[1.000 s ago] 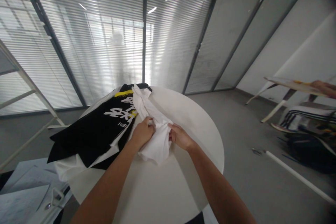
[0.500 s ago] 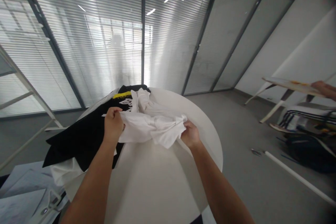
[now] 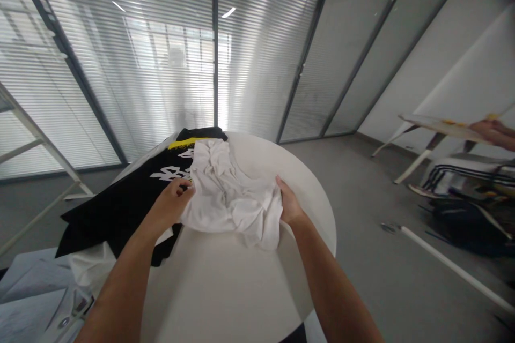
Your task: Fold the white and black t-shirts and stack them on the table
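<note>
A crumpled white garment (image 3: 233, 198) lies across the round white table (image 3: 225, 278), its far end resting against a black garment (image 3: 116, 214) with white lettering and a yellow stripe. At the left edge of the white cloth, my left hand (image 3: 175, 202) has its fingers curled and pinches the fabric. My right hand (image 3: 290, 203) holds the opposite edge, thumb pointing up and the other fingers mostly hidden. The cloth hangs in loose folds between both hands. What kind of garment the white one is, I cannot tell.
White fabric (image 3: 92, 265) and sheets of paper (image 3: 32, 295) are at lower left, beside a white metal frame (image 3: 44, 142). To the right, a white pole (image 3: 454, 265) and a dark bag (image 3: 466, 225) lie on the floor. Another person's hands (image 3: 493, 128) are over a second table (image 3: 438, 128).
The white garment has come down flatter, its near edge dropping towards me. More of the black garment's lettering shows. My left hand has lowered slightly, and my right thumb now points up.
</note>
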{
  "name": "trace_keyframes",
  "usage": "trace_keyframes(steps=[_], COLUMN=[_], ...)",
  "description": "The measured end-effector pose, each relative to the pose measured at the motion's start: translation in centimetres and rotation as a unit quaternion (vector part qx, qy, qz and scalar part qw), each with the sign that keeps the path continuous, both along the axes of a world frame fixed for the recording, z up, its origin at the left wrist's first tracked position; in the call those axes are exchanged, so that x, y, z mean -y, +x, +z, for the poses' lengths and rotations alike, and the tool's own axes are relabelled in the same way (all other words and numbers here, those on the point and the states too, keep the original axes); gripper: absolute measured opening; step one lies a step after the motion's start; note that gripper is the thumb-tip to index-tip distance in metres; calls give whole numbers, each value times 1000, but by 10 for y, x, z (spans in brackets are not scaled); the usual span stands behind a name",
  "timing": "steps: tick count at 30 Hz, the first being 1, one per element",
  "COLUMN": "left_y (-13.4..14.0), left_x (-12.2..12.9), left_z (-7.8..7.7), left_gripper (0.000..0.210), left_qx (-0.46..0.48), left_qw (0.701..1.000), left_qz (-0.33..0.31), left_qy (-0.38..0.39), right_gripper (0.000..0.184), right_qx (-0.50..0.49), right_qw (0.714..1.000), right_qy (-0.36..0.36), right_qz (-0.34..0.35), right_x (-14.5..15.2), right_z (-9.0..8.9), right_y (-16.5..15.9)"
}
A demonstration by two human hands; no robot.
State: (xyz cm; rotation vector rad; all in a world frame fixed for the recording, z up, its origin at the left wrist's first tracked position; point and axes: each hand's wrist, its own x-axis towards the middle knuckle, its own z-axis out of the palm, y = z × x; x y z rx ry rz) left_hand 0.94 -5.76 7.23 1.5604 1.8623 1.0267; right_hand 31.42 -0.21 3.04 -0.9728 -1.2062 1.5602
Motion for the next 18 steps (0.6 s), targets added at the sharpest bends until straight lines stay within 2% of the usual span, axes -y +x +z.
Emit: trace_keyframes(steps=[3,7,10,12,15,16,18], left_y=[-4,-24,-38,-41,-42,-44,-49], left_x=[6,17,26,32,38,39,38], left_z=[1,7,20,35,56,59,57], left_gripper=[41,45,47,50,59,62,63], left_qx=[-29,-88,-91,-80,-64,-65,-79], left_qw=[996,979,967,969,987,989,985], left_qz=[-78,-156,-184,-172,-88,-74,-89], left_qy=[-32,-93,-149,-158,-116,-109,-123], right_gripper=[44,46,53,58,63,63,61], right_qx=[-62,-109,-98,-92,-85,-83,-75], right_qw=[998,992,988,985,981,980,977], right_qy=[-11,-13,-29,-43,-57,-58,-60], right_qz=[32,69,116,141,163,169,191], right_x=[3,7,13,16,17,16,12], right_z=[-1,-3,-7,-10,-13,-13,-11], right_y=[1,14,28,35,41,42,40])
